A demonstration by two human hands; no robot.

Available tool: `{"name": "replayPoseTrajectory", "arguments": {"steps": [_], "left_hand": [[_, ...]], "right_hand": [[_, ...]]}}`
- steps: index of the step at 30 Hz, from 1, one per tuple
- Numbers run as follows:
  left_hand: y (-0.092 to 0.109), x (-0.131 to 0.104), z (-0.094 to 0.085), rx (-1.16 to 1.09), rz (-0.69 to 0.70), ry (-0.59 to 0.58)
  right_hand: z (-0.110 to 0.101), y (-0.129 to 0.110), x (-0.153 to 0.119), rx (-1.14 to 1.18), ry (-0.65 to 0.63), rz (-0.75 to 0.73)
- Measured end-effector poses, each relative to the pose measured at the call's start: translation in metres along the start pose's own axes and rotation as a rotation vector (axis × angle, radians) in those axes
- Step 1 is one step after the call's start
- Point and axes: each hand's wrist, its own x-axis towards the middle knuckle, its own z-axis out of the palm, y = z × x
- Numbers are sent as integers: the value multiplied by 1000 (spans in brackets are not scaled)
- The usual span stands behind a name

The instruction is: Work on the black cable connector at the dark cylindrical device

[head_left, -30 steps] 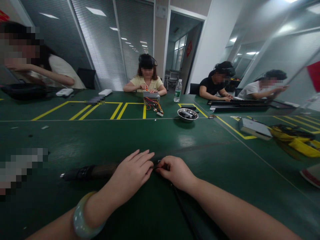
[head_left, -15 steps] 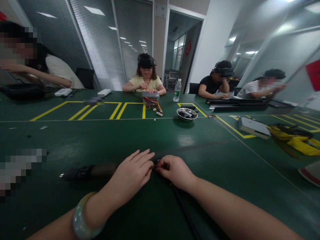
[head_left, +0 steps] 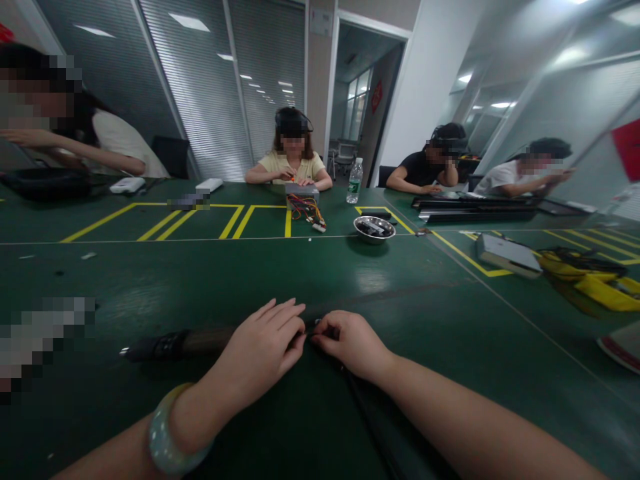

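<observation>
My left hand (head_left: 267,340) is over the green table (head_left: 210,273), its thumb and index finger pinched together on something too small to make out, the other fingers stretched forward. Close on its right, my right hand (head_left: 355,343) pinches thumb against index finger at a small dark part whose shape is hidden. A thin black rod (head_left: 367,417) runs from beneath my right hand toward the near edge. Left of my left hand lies a thick dark cylindrical tool (head_left: 175,345) with a metal tip, its right end hidden behind that hand.
A metal bowl (head_left: 374,230) of dark parts stands ahead, with a bottle (head_left: 355,180) beyond. Coloured cables (head_left: 307,210) lie before a person across the table. At right are a grey box (head_left: 507,255) and a yellow bag (head_left: 605,287). More people sit around.
My left hand has shifted very slightly left, so the gap between my fingertips is a little wider. My right hand stays in place. Across the table, one person's forearm at right has moved slightly.
</observation>
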Motion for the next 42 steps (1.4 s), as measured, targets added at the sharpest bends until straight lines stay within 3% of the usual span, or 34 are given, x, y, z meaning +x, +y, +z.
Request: {"name": "replayPoseTrajectory", "arguments": {"steps": [14, 36, 42], "left_hand": [[1, 2, -1, -7, 39, -6], [-4, 1, -1, -16, -36, 8], [0, 3, -3, -48, 36, 7]], "right_hand": [[0, 0, 0, 1, -4, -8], [-2, -5, 0, 4, -9, 15], [-3, -7, 0, 0, -16, 12]]}}
